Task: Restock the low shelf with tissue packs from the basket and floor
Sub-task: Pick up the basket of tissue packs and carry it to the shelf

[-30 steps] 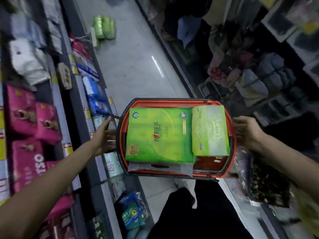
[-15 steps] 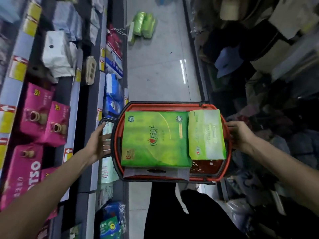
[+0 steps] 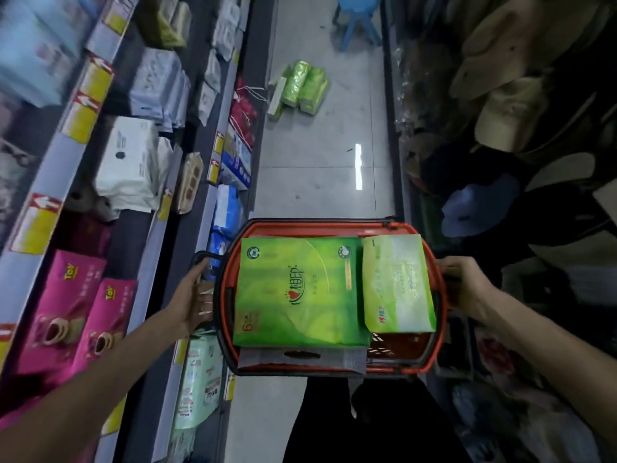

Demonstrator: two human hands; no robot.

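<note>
I carry a red basket [image 3: 440,295] with a black rim at waist height in the aisle. Inside lie a large green tissue pack [image 3: 297,292] and a smaller pale green pack [image 3: 397,282] beside it on the right. My left hand [image 3: 193,295] presses against the basket's left wall, fingers stretched out, thumb near the black handle. My right hand [image 3: 464,285] grips the right rim. More green tissue packs [image 3: 300,86] lie on the floor farther up the aisle, next to the low shelf [image 3: 213,202] on the left.
Shelves on the left hold pink boxes [image 3: 73,312], white packs [image 3: 130,162] and blue packs [image 3: 227,212]. Mint-green packs [image 3: 197,379] fill the low shelf near me. Hats and bags crowd the right side. A blue stool [image 3: 359,18] stands at the aisle's far end.
The view has swung from the right toward the left shelves and up the aisle. The basket stays between my hands, and my left fingers have straightened against its side.
</note>
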